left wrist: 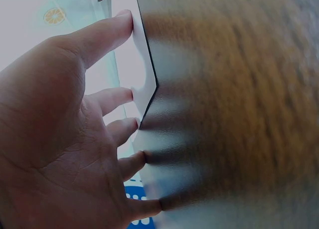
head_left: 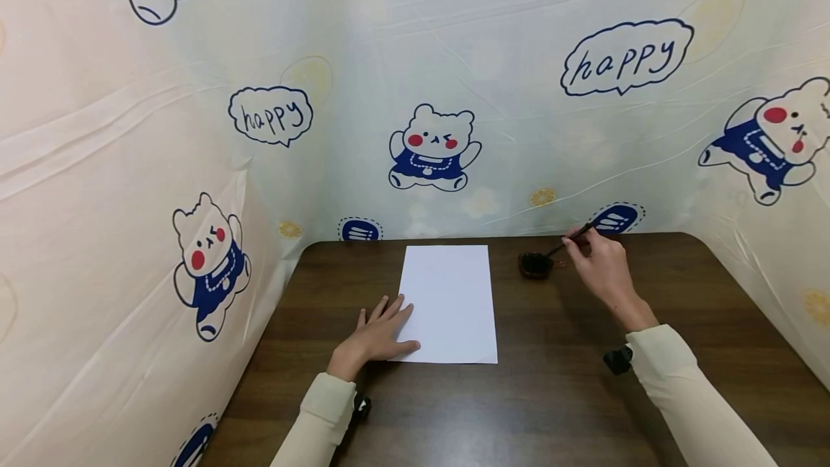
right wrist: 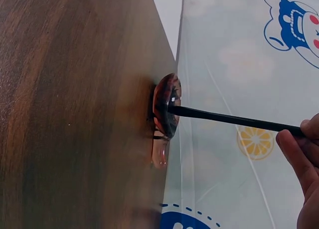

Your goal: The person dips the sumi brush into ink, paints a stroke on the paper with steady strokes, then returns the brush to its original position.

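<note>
A white sheet of paper (head_left: 450, 305) lies on the table, with my left hand (head_left: 379, 330) spread over its left edge. The thumb and some fingertips of that left hand (left wrist: 65, 134) touch the sheet; the others reach the wood beside it. My right hand (head_left: 603, 265) pinches a thin black brush (right wrist: 234, 119) near its upper end. The lower end of the brush leans into a small dark glossy dish (right wrist: 164, 102), so its tip is hidden. A short reddish handle (right wrist: 159, 154) sticks out from the dish.
The brown wooden table (head_left: 441, 416) meets a patterned curtain (head_left: 350, 128) at the back and sides. The dish stands near the back edge, right of the paper. Dark wrist devices (head_left: 618, 359) sit below both sleeves.
</note>
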Demonstrator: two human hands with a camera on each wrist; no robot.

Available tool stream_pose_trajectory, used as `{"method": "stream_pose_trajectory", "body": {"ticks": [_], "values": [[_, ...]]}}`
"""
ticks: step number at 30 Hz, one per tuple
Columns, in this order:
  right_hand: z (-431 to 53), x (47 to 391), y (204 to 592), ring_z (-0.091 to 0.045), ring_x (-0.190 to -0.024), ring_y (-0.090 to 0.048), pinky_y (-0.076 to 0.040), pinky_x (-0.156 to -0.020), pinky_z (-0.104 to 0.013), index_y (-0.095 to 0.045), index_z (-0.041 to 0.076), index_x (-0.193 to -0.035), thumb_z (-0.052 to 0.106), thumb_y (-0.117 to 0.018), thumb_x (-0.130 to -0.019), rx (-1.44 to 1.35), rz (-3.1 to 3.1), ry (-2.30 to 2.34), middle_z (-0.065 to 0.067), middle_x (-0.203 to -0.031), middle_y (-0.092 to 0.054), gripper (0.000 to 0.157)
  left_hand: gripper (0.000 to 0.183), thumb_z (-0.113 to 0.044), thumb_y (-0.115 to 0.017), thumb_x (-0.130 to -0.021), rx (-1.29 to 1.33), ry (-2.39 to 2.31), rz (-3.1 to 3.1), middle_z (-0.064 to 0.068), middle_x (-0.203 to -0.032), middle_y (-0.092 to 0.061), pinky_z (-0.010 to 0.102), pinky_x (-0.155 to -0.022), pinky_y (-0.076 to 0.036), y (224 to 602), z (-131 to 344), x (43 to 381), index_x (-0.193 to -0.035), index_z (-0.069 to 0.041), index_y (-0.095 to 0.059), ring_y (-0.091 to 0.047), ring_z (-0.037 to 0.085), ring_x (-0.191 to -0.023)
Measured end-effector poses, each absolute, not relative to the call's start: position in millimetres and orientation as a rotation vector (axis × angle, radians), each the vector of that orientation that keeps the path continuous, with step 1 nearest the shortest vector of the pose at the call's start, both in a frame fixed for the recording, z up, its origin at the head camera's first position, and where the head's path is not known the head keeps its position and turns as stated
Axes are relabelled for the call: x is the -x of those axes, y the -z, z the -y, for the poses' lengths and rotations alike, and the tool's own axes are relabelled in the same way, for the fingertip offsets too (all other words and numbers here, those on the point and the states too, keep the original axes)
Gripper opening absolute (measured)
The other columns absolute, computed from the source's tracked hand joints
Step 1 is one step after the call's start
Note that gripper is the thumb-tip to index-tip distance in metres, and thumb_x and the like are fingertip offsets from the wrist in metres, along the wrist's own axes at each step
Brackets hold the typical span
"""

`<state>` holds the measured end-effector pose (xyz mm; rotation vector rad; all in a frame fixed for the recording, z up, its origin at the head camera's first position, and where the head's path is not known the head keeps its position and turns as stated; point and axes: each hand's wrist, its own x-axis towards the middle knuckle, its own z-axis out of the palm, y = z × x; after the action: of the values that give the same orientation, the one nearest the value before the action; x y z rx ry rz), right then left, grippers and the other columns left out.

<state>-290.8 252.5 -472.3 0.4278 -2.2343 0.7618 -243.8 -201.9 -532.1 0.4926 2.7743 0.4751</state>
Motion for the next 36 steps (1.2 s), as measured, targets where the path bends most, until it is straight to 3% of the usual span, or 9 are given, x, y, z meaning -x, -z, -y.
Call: {"method": "stream_pose_trajectory", "body": {"ticks": [10,21,36], "values": [[-253.3,290.3,471.8,-0.034,-0.073,-0.075,-0.057,-0.062,-0.052,-0.072,-0.003,-0.105,0.002,-0.075,-0.097,-0.394,2.273,-0.745,-0.021,-0.090,-0.077,0.010,0.088,-0.058,-0.068,-0.098,-0.494,-0.465,-2.770,0.009,-0.180,-0.017,0.081,-0.123,-0.005,525.9,201.4,241.4,-0.169,-0.019,-0.033,-0.008,0.043,-0.167],[-254.5,289.5,468.7,-0.032,-0.071,-0.075,-0.055,-0.060,-0.044,-0.073,0.000,-0.103,0.004,-0.077,-0.096,-0.405,2.271,-0.735,-0.019,-0.088,-0.078,0.009,0.088,-0.058,-0.068,-0.099,-0.501,-0.448,-2.775,0.009,-0.180,-0.017,0.081,-0.123,-0.006,526.3,201.2,241.3,-0.169,-0.018,-0.033,-0.009,0.043,-0.166],[-252.0,288.2,459.2,-0.032,-0.071,-0.075,-0.057,-0.060,-0.051,-0.074,-0.001,-0.100,0.002,-0.076,-0.095,-0.454,2.234,-0.701,-0.018,-0.086,-0.078,0.006,0.089,-0.058,-0.068,-0.098,-0.488,-0.460,-2.770,0.009,-0.180,-0.017,0.081,-0.124,-0.004,525.7,201.3,240.5,-0.169,-0.019,-0.033,-0.008,0.043,-0.167]]}}
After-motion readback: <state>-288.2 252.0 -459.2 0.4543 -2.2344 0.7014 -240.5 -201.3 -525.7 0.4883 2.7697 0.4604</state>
